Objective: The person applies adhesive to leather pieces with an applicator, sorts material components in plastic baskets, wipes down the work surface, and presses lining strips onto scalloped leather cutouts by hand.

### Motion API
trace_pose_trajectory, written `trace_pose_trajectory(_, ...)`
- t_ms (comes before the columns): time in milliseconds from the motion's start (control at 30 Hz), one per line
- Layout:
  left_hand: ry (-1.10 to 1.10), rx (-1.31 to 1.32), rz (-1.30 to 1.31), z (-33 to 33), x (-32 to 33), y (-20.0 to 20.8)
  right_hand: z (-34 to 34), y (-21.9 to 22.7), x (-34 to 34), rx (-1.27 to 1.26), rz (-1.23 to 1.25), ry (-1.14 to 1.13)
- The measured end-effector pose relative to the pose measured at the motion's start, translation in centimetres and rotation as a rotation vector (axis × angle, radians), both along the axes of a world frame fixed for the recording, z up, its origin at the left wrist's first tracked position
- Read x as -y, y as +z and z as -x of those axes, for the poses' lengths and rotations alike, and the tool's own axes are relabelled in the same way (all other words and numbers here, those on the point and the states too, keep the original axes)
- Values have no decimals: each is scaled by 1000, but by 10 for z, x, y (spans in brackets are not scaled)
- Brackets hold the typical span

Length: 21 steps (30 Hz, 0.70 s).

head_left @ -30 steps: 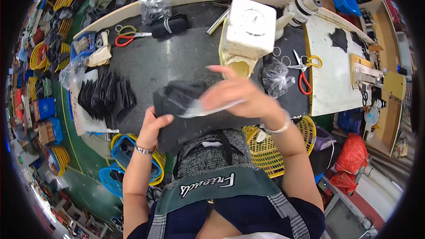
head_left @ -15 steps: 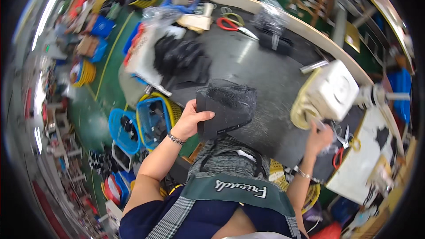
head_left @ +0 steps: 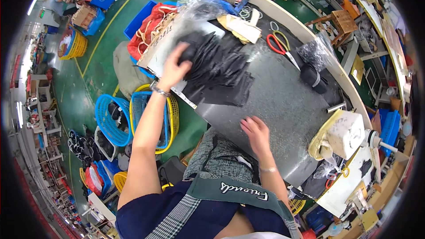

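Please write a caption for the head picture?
Left hand at a pile of black pieces, right hand over the worktable.

A dark worktable [head_left: 279, 106] bears black fabric pieces [head_left: 217, 64] left of centre, scissors [head_left: 286, 52] upper right, a white machine [head_left: 349, 133] at right.

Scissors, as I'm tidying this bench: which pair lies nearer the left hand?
The pair with red and olive handles, near the dark bundle. The other pair, near the white machine, lies farther from the left hand.
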State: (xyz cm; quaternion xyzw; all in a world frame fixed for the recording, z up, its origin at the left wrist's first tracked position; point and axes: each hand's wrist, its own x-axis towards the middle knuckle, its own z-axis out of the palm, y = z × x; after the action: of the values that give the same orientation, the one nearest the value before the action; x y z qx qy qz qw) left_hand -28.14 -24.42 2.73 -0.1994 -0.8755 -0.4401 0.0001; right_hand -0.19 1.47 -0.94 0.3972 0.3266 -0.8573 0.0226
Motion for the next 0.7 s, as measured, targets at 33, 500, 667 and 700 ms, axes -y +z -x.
trace_pose_trajectory(33, -93, 203, -20, -4, -10, -6, 17, -18, 16, 18, -18, 10)
trace_pose_trajectory(500, -141, 262, -201, 15, 33, -17, 132, -38, 112, -9, 13, -296)
trace_pose_trajectory(667, -266, 207, -80, -38, 29, -9, 40, -32, 112, 23, -63, -372)
trace_pose_trajectory(700, -228, 191, -33, -69, 30, -11, 13, -31, 118, 77, -61, -416)
